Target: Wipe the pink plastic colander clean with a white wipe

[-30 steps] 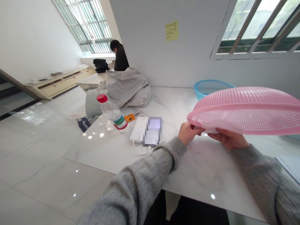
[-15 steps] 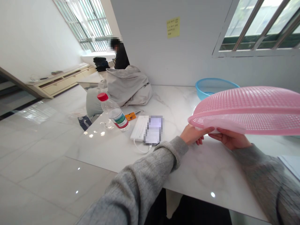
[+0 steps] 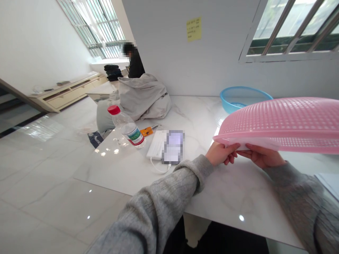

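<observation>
My left hand (image 3: 221,154) and my right hand (image 3: 261,157) both grip the near rim of a pink perforated plastic basket (image 3: 280,121), which is held upside down above the right of the white marble table (image 3: 233,190). Its far side runs out of the frame. Just beyond the basket, a blue plastic basin (image 3: 238,98) sits on the table, partly hidden behind it. Neither hand touches the tabletop. Grey knit sleeves cover both my forearms.
On the table's left stand a red-capped water bottle (image 3: 127,128), a white power bank (image 3: 156,144) with a cable, a pixelated phone (image 3: 172,146) and a small orange item (image 3: 147,131). Beyond the table, a seated person (image 3: 135,61) is behind a grey fabric heap (image 3: 140,98).
The pink basket has tipped flatter, showing less of its underside, and has shifted slightly right with both hands. The view has shifted slightly, while the table items remain in place.
</observation>
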Available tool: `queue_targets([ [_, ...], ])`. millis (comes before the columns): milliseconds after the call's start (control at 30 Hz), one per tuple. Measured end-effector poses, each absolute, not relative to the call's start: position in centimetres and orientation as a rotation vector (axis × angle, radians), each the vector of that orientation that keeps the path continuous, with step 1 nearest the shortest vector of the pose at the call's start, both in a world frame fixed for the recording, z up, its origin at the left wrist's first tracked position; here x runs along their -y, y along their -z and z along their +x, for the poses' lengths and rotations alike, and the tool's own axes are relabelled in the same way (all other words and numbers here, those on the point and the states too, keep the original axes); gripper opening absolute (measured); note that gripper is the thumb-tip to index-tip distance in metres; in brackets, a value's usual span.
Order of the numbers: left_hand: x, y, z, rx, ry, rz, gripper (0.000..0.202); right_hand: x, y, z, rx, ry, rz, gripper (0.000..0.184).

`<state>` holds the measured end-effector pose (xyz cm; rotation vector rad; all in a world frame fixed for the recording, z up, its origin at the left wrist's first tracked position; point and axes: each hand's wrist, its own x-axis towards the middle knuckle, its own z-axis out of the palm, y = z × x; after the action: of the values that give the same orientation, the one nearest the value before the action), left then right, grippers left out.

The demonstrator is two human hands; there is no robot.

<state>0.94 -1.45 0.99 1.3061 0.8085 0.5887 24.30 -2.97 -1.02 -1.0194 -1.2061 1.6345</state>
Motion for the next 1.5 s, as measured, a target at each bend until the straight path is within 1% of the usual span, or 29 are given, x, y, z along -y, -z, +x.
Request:
queue_targets([
  [133,1.4,-0.9,1.0,-0.754,-0.627,1.368,0.052,2.8,1.0,24.8,1.143,-1.607,-1.069,0.041],
  [333,1.4,-1.1,0.9,-0.776,-0.634,1.458,0.05,2.6,1.2,25.3,1.064,-1.56,-1.118,0.033],
  [467,1.2,-1.0,0.7,-0.788,-0.632,1.519,0.05,2.6,1.1,25.1,0.996,-1.521,-1.13,0.033],
  [733,0.8,-0.4,1.1,-0.764,-0.714,1.348,0.042,3.0,0.7,24.6,0.858,-1.411,-1.145,0.037],
  [933,0.3,0.1,1.2,-0.758,-0.775,1.254,0.043,2.6,1.2,25.6,0.836,-1.412,-1.119,0.046],
  [1133,0.0,0.2,0.9,-0.803,-0.864,1.24,0.045,2.5,1.0,25.7,0.803,-1.381,-1.124,0.04],
  [1300,-0.5,0.6,0.6,-0.865,-0.988,1.203,0.039,2.9,0.3,25.4,0.725,-1.368,-1.132,0.045],
  [1400,-0.8,0.9,0.6,-0.887,-1.081,1.182,0.034,3.3,-0.1,24.9,0.698,-1.373,-1.123,0.041],
  [1500,-0.7,1.0,0.7,-0.939,-1.204,1.231,0.024,3.3,-0.1,24.8,0.683,-1.372,-1.115,0.037],
])
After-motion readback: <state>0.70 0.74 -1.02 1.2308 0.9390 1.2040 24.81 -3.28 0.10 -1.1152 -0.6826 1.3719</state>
